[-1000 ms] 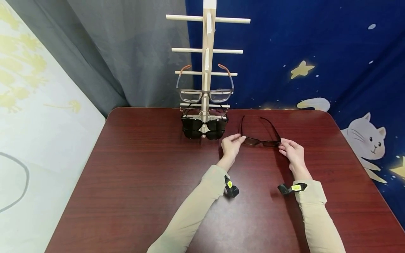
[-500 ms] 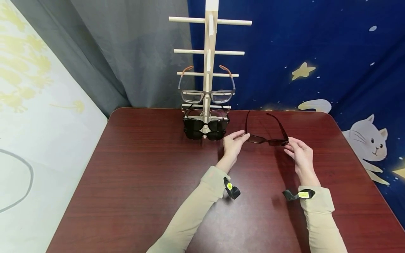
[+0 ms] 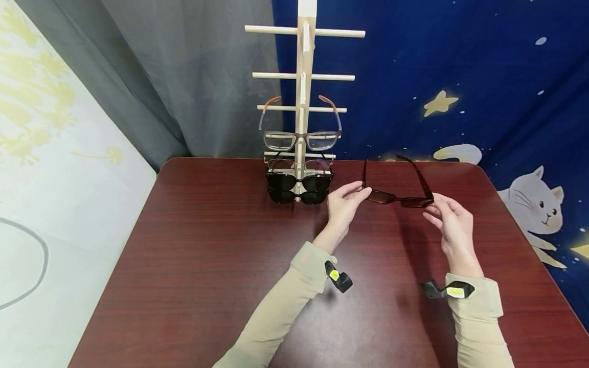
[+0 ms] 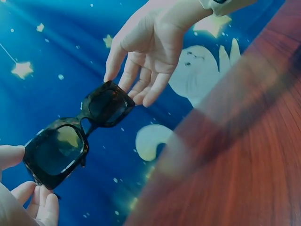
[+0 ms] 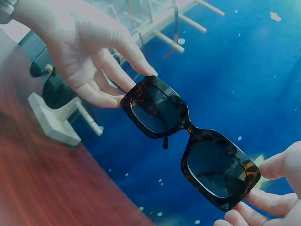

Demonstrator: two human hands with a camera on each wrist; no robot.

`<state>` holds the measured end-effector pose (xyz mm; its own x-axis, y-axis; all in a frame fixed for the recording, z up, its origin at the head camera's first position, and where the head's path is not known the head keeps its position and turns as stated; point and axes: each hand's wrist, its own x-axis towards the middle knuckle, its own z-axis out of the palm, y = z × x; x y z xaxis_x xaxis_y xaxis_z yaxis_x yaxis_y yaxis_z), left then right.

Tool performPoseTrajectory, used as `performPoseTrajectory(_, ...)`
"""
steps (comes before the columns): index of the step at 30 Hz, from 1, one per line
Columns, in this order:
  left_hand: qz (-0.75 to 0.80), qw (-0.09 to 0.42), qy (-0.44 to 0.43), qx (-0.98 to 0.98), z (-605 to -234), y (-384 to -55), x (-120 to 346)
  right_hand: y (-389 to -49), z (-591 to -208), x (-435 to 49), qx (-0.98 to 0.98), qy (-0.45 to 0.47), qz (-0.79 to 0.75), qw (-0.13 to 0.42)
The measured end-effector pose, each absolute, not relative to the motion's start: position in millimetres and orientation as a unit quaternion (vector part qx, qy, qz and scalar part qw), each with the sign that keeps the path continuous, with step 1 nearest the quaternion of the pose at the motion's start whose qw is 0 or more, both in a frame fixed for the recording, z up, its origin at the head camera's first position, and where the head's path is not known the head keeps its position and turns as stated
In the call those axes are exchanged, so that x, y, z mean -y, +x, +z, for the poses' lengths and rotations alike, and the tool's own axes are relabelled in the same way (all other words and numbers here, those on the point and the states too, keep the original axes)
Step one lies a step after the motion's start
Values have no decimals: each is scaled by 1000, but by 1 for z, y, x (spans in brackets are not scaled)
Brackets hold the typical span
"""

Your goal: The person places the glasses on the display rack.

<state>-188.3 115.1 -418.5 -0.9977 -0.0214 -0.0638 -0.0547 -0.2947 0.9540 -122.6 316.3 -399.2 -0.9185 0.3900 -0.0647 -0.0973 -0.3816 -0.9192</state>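
Observation:
A pair of dark tortoiseshell sunglasses [image 3: 398, 198] with squarish lenses is held between both hands, its temples unfolded and pointing away toward the curtain. The left hand [image 3: 342, 207] pinches one outer corner of the frame between thumb and fingers. At the opposite corner the right hand [image 3: 455, 227] pinches the frame the same way. In the left wrist view the sunglasses [image 4: 80, 132] appear against the blue curtain, one hand at each end. The right wrist view shows the mottled brown front of the sunglasses [image 5: 188, 136] with thumbs on the upper edge.
Left of the hands stands a wooden eyewear rack [image 3: 303, 61] with crossbars. It carries grey-framed glasses [image 3: 301, 140], thin-rimmed glasses and dark sunglasses [image 3: 299, 197] lower down. The reddish-brown table [image 3: 207, 255] meets a grey curtain [image 3: 221, 92] and a blue curtain [image 3: 391, 61] behind.
The sunglasses have risen from the tabletop and shifted right, held by both hands. The right hand has moved further right and toward the person; the left hand moved slightly right and up.

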Motion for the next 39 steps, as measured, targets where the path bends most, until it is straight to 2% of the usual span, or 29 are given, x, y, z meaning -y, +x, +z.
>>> performPoseTrajectory(6, 803, 8, -20, -595, -397, -182, -113, -118, -383, -315, 540, -121, 815, 175)
performPoseTrajectory(25, 822, -87, 52, -561, -331, -165, -103, -118, -329, -299, 519, -70, 807, 271)
performPoseTrajectory(39, 833, -137, 87, -529, -283, -153, -79, -123, -285, -276, 499, -5, 810, 309)
